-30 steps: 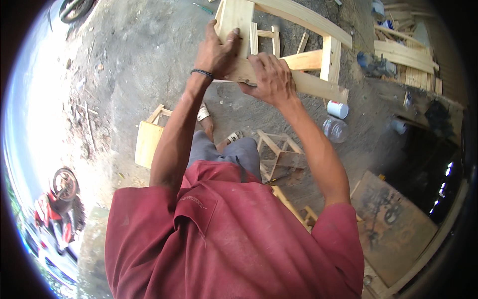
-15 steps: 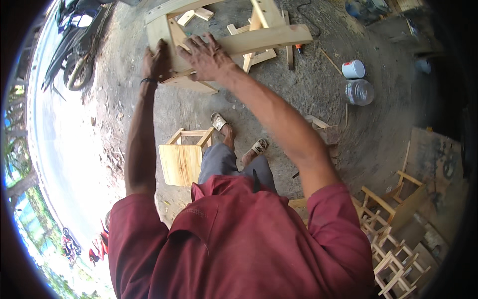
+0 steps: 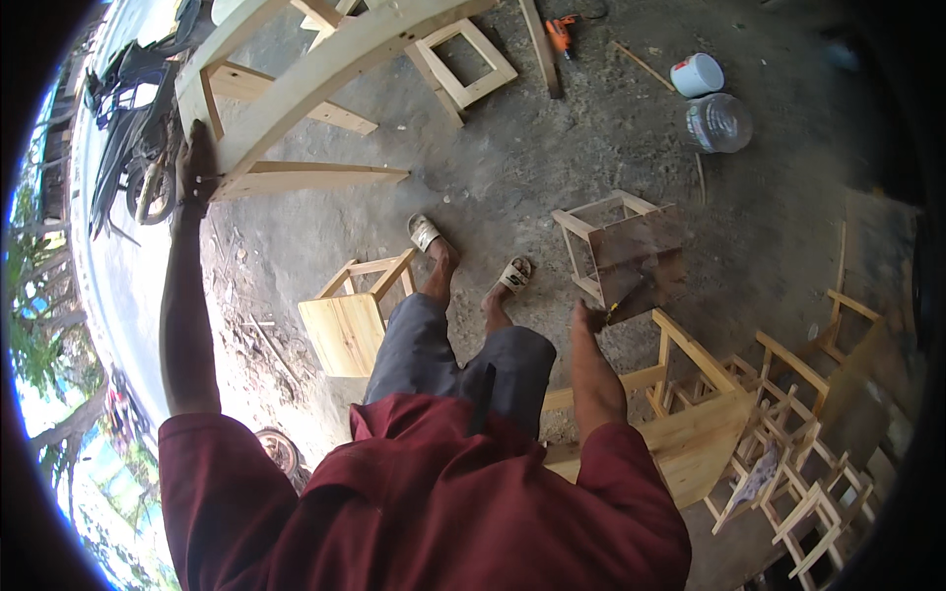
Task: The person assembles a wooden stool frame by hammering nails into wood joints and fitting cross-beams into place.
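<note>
One large pale wooden frame [image 3: 315,79] stands at the far left, and the left hand [image 3: 197,172], arm stretched straight out, is wrapped around its near end with fingers pressed together on the wood. The right hand [image 3: 589,320] hangs low at the right beside a small stool frame [image 3: 626,246] and seems to pinch a thin yellowish thing, though its fingers are too hidden to tell. Between them stand two sandalled feet [image 3: 468,256], one small box-like stool [image 3: 355,320] to the left, and far right one white tub [image 3: 697,75] beside one clear jar [image 3: 719,123].
</note>
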### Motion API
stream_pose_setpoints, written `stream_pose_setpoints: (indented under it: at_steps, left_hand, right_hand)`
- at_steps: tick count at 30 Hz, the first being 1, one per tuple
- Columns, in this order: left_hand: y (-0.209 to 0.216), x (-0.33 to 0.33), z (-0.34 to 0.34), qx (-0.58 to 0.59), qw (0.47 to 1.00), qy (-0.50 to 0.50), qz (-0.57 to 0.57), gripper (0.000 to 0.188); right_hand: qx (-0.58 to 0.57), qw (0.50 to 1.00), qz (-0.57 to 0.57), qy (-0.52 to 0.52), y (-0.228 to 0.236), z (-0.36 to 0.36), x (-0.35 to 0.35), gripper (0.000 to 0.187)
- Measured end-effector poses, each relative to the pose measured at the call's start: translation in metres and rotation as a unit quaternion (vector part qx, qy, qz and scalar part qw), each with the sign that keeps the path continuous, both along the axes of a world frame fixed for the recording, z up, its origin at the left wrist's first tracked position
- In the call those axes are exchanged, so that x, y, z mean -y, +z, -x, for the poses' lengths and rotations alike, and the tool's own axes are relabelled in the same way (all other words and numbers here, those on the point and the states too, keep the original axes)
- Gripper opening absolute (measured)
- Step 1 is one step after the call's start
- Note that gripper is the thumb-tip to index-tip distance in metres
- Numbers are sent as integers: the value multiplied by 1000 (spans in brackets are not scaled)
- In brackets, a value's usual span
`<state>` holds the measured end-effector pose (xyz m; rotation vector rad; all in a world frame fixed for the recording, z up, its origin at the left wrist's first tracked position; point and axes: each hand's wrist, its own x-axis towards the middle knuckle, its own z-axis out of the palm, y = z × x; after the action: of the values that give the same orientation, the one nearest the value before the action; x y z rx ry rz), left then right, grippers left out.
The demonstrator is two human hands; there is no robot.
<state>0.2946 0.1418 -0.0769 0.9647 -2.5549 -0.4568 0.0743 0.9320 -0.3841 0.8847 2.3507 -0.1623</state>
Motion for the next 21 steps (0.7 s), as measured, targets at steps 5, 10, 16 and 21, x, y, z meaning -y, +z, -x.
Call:
stream_pose_setpoints:
  at_steps: [5,10,16,21]
  left_hand:
    - [9,42,-28,-252,887,62,-381,42]
    - [36,-17,-21,-173,942,84,-274,43]
    - [56,-64,42,-201,923,164,-285,46]
    - [70,-85,41,-188,910,253,-271,53]
  right_hand:
    - [39,997,-68,-5,-70,4,-47,115]
    - [25,992,-78,-97,-103,12,-85,78]
    - [3,1000,-20,-18,-95,26,-102,69]
    - [-42,883,362,-296,13,56,-66,52]
